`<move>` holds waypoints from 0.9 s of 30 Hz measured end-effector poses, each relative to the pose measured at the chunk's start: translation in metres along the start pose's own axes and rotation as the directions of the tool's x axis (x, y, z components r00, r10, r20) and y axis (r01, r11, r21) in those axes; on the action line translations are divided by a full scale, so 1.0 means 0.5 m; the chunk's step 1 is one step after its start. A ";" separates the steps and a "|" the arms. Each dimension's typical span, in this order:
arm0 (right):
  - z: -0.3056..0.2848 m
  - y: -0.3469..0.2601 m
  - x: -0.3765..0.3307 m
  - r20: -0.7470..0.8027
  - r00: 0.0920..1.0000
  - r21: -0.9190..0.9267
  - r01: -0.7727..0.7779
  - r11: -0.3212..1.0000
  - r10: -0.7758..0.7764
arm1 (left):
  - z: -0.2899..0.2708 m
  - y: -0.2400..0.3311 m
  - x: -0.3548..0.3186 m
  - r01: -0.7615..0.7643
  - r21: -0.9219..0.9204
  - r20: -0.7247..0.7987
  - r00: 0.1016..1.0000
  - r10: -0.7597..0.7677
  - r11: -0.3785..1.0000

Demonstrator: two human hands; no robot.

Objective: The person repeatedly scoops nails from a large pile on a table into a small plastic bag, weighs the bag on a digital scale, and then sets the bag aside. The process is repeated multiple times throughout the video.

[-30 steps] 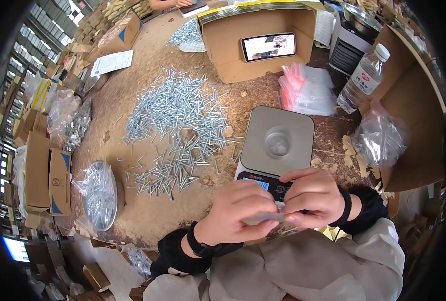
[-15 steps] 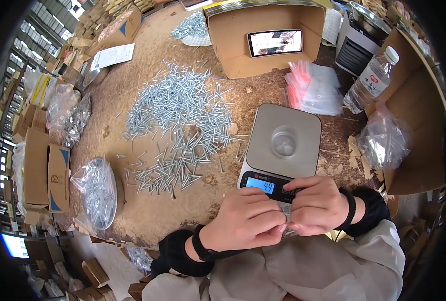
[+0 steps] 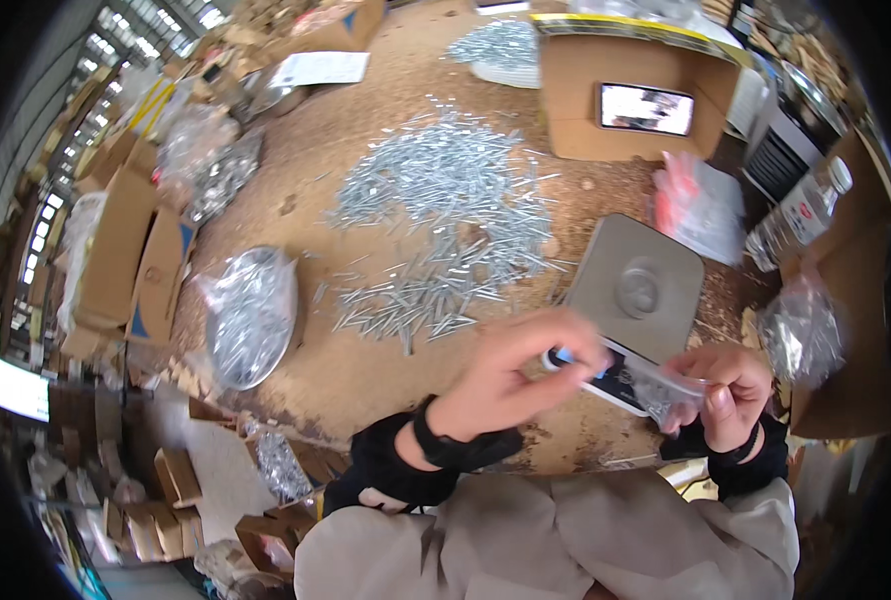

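My right hand (image 3: 737,392) pinches the edge of a small clear zip bag (image 3: 657,388). The bag hangs in front of a kitchen scale (image 3: 615,290) with a grey platform; what is inside it is too blurred to make out. My left hand (image 3: 525,372) is open, thumb and fingers apart, slightly smeared by motion, and covers part of the scale's display. A large loose pile of silver screws (image 3: 435,185) lies on the worn table to the left of the scale.
At the left stands a metal bowl (image 3: 287,335) with filled clear bags. Empty red-edged bags (image 3: 700,205), a water bottle (image 3: 800,215) and a crumpled plastic bag (image 3: 803,325) sit on the right. A cardboard box (image 3: 575,95) holds a phone (image 3: 645,108) behind the scale.
My hands have come apart: the left let go of the bag and opened, while the right keeps it. The view has shifted, so the table things appear farther right.
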State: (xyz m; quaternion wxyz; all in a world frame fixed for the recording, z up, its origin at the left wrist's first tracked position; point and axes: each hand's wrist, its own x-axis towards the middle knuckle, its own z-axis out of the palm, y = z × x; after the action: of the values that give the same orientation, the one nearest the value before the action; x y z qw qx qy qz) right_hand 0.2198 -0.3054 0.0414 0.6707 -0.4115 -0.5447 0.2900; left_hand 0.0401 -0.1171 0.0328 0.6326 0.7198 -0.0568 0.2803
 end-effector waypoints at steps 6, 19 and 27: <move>-0.003 0.011 -0.010 0.148 0.989 -0.212 0.027 0.977 0.005 | 0.110 -0.014 -0.032 0.199 -0.159 0.094 0.978 -0.186 0.967; 0.019 0.027 -0.001 0.185 0.982 -0.212 0.081 0.974 -0.041 | -0.371 0.222 -0.225 0.630 0.621 -0.763 0.621 0.178 0.465; 0.015 0.032 0.010 0.154 0.986 -0.379 0.124 0.917 -0.070 | -0.625 0.257 -0.411 0.909 0.411 -0.864 0.367 -0.344 -0.064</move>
State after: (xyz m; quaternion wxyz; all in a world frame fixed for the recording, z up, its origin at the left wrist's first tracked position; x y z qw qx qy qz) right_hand 0.2145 -0.2917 0.0305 0.5508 -0.4874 -0.6558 0.1704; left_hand -0.2916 0.0966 0.0615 0.1689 0.7461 0.6387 0.0833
